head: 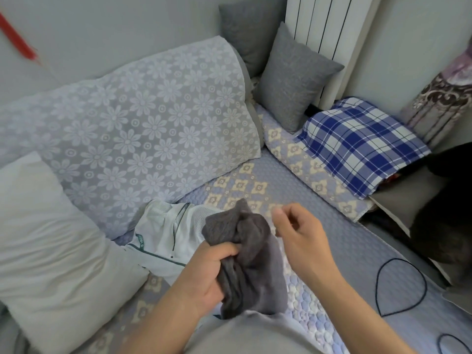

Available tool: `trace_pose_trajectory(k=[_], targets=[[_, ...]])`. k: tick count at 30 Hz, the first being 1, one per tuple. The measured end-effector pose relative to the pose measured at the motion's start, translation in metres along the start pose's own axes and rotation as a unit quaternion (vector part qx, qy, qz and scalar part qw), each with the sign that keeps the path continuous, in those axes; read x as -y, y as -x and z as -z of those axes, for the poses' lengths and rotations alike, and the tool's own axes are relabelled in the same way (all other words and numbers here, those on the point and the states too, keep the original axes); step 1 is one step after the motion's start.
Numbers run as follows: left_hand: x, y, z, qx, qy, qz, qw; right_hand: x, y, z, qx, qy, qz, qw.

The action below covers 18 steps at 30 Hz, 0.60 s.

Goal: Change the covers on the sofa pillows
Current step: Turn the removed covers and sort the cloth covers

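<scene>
Left grip (209,274) clutches bunched grey cover (252,254).

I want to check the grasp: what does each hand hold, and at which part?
The left hand grips the dark grey cover around its bunched middle. The right hand holds nothing; its fingers are loosely curled.

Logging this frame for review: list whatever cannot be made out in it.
- Head view: the lower end of the grey cover lies behind the person's lap; its full shape is hidden.
- The right hand fingertips are blurred; any pinch is unclear.
- Print on the white mesh bag is too small.
- The black cord is cut by the bottom edge.
</scene>
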<state>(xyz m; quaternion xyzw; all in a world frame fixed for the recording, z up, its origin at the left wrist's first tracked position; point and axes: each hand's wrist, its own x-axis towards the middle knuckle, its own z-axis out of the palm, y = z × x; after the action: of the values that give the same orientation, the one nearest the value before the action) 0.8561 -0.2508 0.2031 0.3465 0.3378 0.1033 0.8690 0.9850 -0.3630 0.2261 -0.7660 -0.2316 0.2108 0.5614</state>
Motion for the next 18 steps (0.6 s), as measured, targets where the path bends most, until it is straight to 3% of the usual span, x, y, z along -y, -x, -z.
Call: trace_pose_trajectory(k=[4, 9, 12, 16, 18], targets=[[0.001, -0.002, -0.002, 0.026, 0.014, -0.015, 0.999, 0.001, 0.018, -0.011, 0.114, -0.013, -0.021, 0.993], [-0.005, 0.000, -0.007, 0.025, 0.063, 0.026, 0.997, -0.007, 0.004, -0.003, 0.007, 0.023, -0.026, 0.999], [-0.013, -0.009, -0.002, -0.049, 0.159, 0.036, 0.985, -0.003, -0.014, 0.020, -0.027, 0.011, -0.052, 0.998], [-0.008, -0.030, 0.032, -0.190, 0.178, 0.019, 0.965, 0.002, -0.036, 0.037, 0.065, 0.083, -0.048, 0.993], [-0.005, -0.033, 0.053, -0.211, 0.201, 0.004, 0.957, 0.007, -0.048, 0.048, 0.017, 0.135, -0.018, 0.991]])
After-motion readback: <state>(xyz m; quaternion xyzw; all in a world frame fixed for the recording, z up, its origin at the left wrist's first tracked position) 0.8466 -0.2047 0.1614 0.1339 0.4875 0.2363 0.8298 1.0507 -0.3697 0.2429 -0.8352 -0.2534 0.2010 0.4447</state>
